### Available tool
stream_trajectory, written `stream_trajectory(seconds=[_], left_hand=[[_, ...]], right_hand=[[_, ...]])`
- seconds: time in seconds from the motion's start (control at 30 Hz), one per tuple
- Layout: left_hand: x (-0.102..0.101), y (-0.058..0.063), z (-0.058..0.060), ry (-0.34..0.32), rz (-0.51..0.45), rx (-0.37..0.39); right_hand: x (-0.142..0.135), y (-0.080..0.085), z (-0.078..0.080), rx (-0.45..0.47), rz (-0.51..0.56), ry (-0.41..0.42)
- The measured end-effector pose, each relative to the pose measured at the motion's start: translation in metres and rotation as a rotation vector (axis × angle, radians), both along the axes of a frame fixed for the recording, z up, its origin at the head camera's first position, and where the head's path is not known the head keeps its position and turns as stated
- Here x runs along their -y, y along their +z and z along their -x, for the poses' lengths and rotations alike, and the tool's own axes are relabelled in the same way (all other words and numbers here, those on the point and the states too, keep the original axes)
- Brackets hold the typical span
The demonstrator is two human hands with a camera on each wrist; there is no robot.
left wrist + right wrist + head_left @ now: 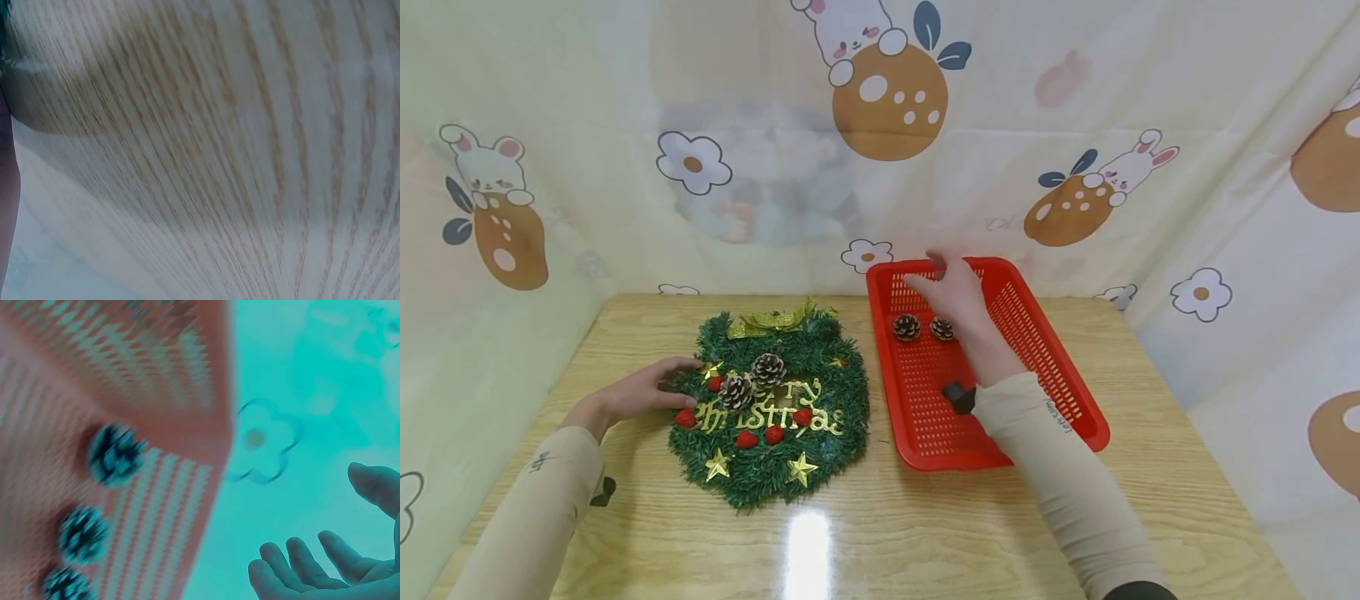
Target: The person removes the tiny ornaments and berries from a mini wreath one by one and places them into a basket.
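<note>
A green tinsel wreath (846, 375) with gold "Merry Christmas" lettering lies on the table. Two pine cones (767, 370) sit on its upper left part, among red berries and gold stars (802, 469). My left hand (651, 388) rests at the wreath's left edge, fingers loosely bent and holding nothing; its wrist view catches only a sliver of it. Above the far part of a red basket (891, 383) hovers my right hand (957, 296), empty, fingers spread. On the basket floor the right wrist view shows three pine cones (115, 455), one partly cut off.
The wood-grain table (850, 533) carries the wreath on the left and the basket on the right. A printed curtain (760, 200) hangs close behind the basket's far rim and along both sides. A gold ribbon bow (775, 321) tops the wreath.
</note>
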State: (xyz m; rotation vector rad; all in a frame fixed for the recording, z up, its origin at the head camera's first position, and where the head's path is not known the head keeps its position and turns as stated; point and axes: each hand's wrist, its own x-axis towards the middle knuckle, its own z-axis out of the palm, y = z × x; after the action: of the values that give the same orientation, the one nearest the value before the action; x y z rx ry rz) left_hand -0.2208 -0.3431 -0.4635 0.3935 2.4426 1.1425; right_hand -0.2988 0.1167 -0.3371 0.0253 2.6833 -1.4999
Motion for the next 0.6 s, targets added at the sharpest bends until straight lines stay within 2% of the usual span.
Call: stream_trajectory(seconds=[0.13,0.23,0.47,0.6], left_hand=[[0.0,0.001,0.0,0.0,0.001,0.0],[0.0,0.001,0.0,0.0,0.001,-0.001],[-0.001,0.001,-0.001,-0.002,0.001,-0.003],[-0.002,0.001,-0.001,0.002,-0.001,0.0]], right_hand=[[0.019,0.012,-0.013,-0.057,0.02,0.047],[0.031,0.015,-0.019,-0.087,0.042,0.082],[0.056,0.011,-0.028,-0.126,0.073,0.15],[0.069,0.007,-0.031,-0.115,0.099,0.182]])
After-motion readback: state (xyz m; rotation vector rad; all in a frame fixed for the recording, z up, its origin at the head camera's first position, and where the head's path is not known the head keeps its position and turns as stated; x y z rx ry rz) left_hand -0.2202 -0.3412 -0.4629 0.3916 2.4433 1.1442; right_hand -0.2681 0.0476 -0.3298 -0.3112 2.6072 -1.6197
